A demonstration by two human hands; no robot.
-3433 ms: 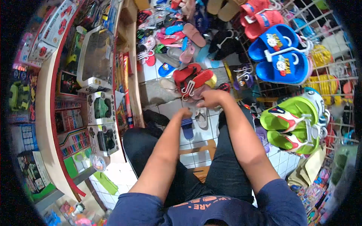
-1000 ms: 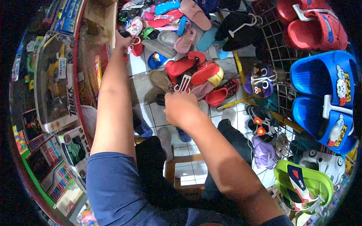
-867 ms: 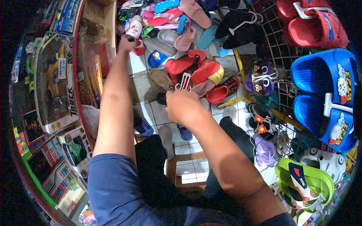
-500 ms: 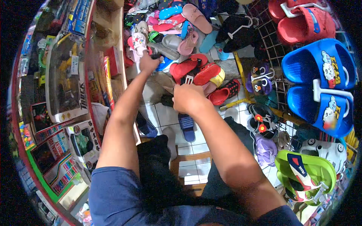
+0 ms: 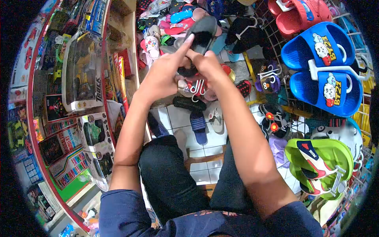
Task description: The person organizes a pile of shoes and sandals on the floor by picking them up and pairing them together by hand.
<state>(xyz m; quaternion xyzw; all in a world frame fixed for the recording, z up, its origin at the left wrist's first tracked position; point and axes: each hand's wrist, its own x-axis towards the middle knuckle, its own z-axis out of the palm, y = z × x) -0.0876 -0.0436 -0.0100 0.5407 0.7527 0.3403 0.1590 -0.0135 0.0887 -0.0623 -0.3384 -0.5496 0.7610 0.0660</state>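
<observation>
A dark grey slipper (image 5: 205, 31) is raised above the shoe pile, its toe end pointing away from me. My right hand (image 5: 209, 69) is closed on its near end. Close beside it, my left hand (image 5: 164, 77) is closed with one finger stretched along the slipper's left side, also gripping it. A dark piece (image 5: 187, 69) shows between the two hands, too covered to make out. Below them, red shoes with a white shoe hanger (image 5: 197, 90) lie on the floor, partly hidden by my hands.
Many children's slippers (image 5: 181, 15) heap at the back. Blue slippers (image 5: 331, 85) and green sandals (image 5: 319, 166) hang on the wire rack at right. Boxed toys (image 5: 85, 71) fill the left shelf. A navy slipper (image 5: 198, 126) and a pale sandal (image 5: 216, 120) lie on the tiles.
My left hand has come back from the pile and joined my right hand. A dark grey slipper is now held up between them. A pale sandal now shows on the tiles.
</observation>
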